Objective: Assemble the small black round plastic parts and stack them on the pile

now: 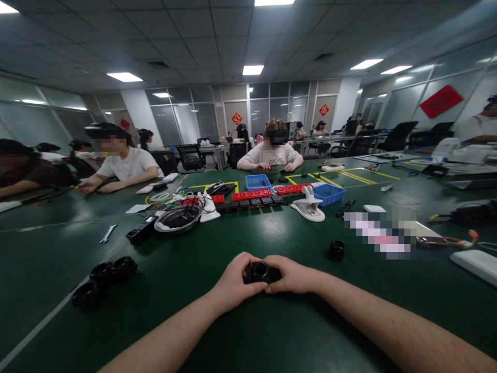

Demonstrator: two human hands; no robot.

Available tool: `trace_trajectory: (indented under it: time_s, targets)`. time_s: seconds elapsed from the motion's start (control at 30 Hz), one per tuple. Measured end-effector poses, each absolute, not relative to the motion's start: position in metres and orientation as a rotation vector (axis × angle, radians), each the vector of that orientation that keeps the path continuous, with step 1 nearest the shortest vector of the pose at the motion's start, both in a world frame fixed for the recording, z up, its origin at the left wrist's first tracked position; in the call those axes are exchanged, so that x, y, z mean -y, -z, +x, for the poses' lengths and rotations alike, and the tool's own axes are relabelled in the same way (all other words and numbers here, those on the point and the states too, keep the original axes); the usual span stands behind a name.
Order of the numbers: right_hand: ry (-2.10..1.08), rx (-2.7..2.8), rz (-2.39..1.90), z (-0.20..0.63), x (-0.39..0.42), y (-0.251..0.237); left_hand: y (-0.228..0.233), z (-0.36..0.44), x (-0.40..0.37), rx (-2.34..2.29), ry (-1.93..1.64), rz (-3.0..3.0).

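Near the front middle of the green table, a black round part with a hole in its middle point(260, 271) sits between my two hands. Around its left side curl the thumb and fingers of my left hand point(237, 278). My right hand point(288, 274) closes on its right side, and the two thumbs meet at the front. The undersides of the fingers are hidden. A similar black ring-like part point(336, 250) stands apart to the right. Several more black ring-like parts point(123, 268) lie grouped at the left.
On the green table point(267, 331) are a wrench point(108, 233), a metal bowl point(178, 219) with cables, red power strips point(250, 195), a white clip stand point(308, 205) and blue bins point(328, 194). A person point(272, 150) sits opposite; another point(126, 163) works at the left.
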State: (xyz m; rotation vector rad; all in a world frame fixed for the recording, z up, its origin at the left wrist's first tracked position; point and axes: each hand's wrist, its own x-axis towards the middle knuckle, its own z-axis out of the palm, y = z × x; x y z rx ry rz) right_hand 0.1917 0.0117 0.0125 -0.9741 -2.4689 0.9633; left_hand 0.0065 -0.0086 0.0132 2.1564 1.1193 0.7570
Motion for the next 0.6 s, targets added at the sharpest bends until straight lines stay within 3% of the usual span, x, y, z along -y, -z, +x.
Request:
trace_trajectory:
  time_s: [0.6]
  targets:
    - [-1.118,2.411,-0.978,0.1926,-0.0209,-0.0064,-0.0087,0.0083,0.0041,-1.127,-0.733,2.118]
